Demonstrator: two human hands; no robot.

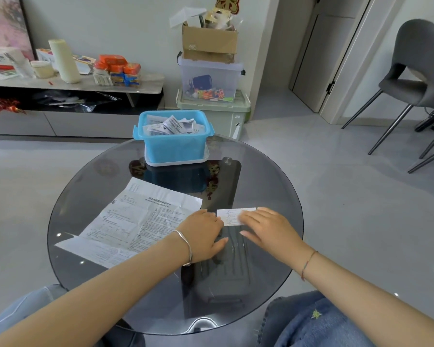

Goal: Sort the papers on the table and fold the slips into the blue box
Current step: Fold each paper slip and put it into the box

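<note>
Both hands flat, fingers straight, gripping nothing: left hand (203,234) touches left end of the small white folded paper slip (232,217), right hand (267,227) presses its right end. Slip's long axis runs L–R, mid round glass tabletop (85,196); blue plastic box (174,146) straight ahead, far edge.

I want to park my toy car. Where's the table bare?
Bare glass: between right hand, blue box and the table rim on the right; also left of the box. Crowded: large sheet on the left, left hand and small slip in the middle.
</note>
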